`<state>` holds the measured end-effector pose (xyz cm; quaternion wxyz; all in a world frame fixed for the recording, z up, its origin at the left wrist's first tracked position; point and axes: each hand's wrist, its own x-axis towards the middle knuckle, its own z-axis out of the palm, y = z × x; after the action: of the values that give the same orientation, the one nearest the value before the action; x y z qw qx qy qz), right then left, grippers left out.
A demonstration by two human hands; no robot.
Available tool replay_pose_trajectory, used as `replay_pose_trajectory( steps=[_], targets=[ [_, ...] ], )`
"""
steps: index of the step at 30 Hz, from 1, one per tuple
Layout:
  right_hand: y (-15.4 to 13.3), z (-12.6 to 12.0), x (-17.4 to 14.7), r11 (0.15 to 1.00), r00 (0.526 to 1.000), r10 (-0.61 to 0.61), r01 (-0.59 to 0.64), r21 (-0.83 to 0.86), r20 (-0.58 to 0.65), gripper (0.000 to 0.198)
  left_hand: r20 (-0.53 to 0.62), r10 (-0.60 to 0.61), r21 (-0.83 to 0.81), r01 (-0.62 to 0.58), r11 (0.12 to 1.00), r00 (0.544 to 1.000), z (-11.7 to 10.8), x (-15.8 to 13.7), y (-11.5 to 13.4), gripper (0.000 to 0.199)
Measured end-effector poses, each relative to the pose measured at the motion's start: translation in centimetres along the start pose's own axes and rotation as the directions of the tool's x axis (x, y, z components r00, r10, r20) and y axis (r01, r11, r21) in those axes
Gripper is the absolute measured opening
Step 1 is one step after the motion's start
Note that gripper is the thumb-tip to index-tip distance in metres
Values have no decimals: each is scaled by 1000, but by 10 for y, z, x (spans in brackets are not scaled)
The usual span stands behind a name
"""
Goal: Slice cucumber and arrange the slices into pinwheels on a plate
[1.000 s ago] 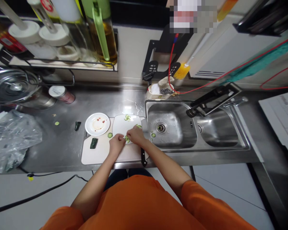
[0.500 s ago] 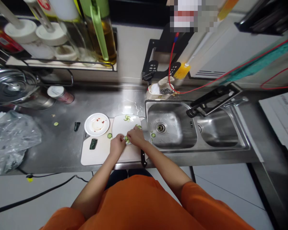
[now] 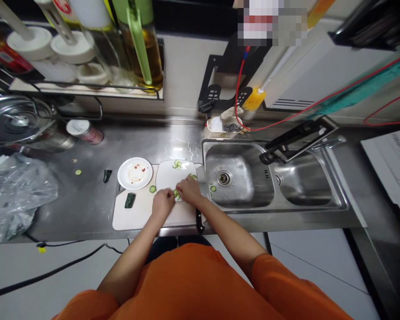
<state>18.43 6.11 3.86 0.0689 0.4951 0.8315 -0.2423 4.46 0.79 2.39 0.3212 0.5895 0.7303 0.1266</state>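
Observation:
Over the near edge of a white square plate [image 3: 166, 178], my two hands nearly meet. My left hand [image 3: 162, 203] has its fingers pinched at a cucumber slice [image 3: 176, 194] on the plate. From the other side my right hand [image 3: 189, 191] bends its closed fingers onto the same small group of slices. Farther up the plate lies a fan of cucumber slices [image 3: 177, 164]; more slices show partly beside my right hand. The plate rests on a cutting board [image 3: 130, 220], along with a dark green cucumber piece [image 3: 130, 200] and a loose round slice [image 3: 152, 189].
A stained round plate [image 3: 122, 174] overlaps the board's far left. The knife [image 3: 200, 221] lies under my right forearm, its black handle toward me. To the right is a double sink [image 3: 240, 178]. A plastic bag [image 3: 20, 191], a can [image 3: 86, 132] and a pot [image 3: 58, 138] stand left.
My fingers have shifted only slightly around the cucumber slices at the plate's near edge. The rest looks the same apart from a tiny camera shift.

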Motion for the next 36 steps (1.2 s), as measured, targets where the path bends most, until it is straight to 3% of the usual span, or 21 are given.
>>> replay_pose_trajectory(
  steps=[29,36],
  targets=[
    [-1,-6,-10,1000,999,14,-15,19,29,25,39,-37,-95,41,995,999,-12,-3,3,12],
    [2,-7,-20,994,997,83,-83,66,0,24,-74,-67,2,67,998,995,-30,-7,-16,15]
  ],
)
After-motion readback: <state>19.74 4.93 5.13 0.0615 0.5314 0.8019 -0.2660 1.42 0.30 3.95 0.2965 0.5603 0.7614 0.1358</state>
